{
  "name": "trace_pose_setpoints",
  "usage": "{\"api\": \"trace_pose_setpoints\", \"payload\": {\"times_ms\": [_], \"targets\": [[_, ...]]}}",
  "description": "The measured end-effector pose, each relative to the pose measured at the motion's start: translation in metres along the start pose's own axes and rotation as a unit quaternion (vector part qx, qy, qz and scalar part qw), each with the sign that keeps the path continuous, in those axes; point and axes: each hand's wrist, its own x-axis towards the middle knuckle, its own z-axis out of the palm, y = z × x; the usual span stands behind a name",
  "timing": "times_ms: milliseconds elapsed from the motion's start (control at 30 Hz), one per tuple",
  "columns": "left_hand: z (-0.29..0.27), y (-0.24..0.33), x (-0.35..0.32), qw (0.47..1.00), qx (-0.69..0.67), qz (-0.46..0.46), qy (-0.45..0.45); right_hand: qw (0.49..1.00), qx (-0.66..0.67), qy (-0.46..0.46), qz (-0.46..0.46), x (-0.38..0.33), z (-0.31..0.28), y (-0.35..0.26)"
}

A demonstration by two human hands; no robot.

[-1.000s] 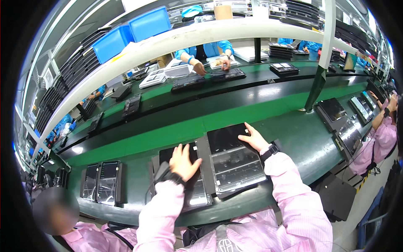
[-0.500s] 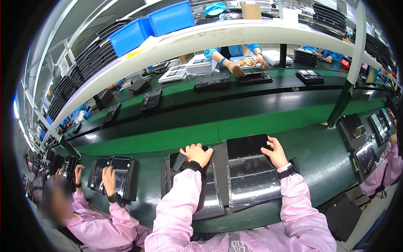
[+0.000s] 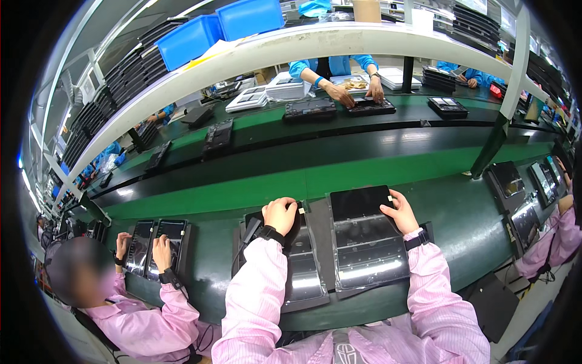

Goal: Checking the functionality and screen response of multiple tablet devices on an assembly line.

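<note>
Two dark tablet screens lie side by side in front of me on black trays, their lower parts under clear film. At the right screen's (image 3: 364,242) upper right edge, my right hand (image 3: 401,213) is closed, thumb on the face and fingers along the side by a small white tab. My left hand (image 3: 279,215) has its fingers curled at the top of the left screen (image 3: 301,255), beside another white tab (image 3: 301,211); its fingertips are partly hidden. A dark cable or strap (image 3: 247,235) hangs near my left wrist.
To my left a co-worker in pink handles two similar screens (image 3: 163,239). Across the green-edged conveyor (image 3: 339,142), a person in blue works on a device (image 3: 371,107). A white shelf beam (image 3: 339,43) spans overhead, with a post at right. More screens (image 3: 508,179) lie right.
My left hand has gone from spread over the left screen's top to curled at it, baring the white tab. The left co-worker's hands have come down onto the screens. My right hand keeps its hold.
</note>
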Motion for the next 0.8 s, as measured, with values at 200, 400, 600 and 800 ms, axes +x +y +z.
{"api": "trace_pose_setpoints", "payload": {"times_ms": [200,400,600,800], "targets": [[-0.023,0.026,-0.003,0.999,0.007,0.006,0.033,1.0,0.021,-0.009,-0.002,0.001,-0.001,0.001],[-0.046,0.06,-0.014,0.995,0.004,0.074,0.067,0.999,0.044,-0.023,0.001,0.001,0.0,-0.001],[-0.054,0.077,-0.024,0.979,0.053,0.158,0.116,1.0,-0.009,-0.013,-0.015,-0.001,-0.001,0.0],[-0.058,0.084,-0.023,0.979,0.072,0.159,0.107,1.0,0.007,-0.017,0.01,-0.001,0.001,-0.006]]}}
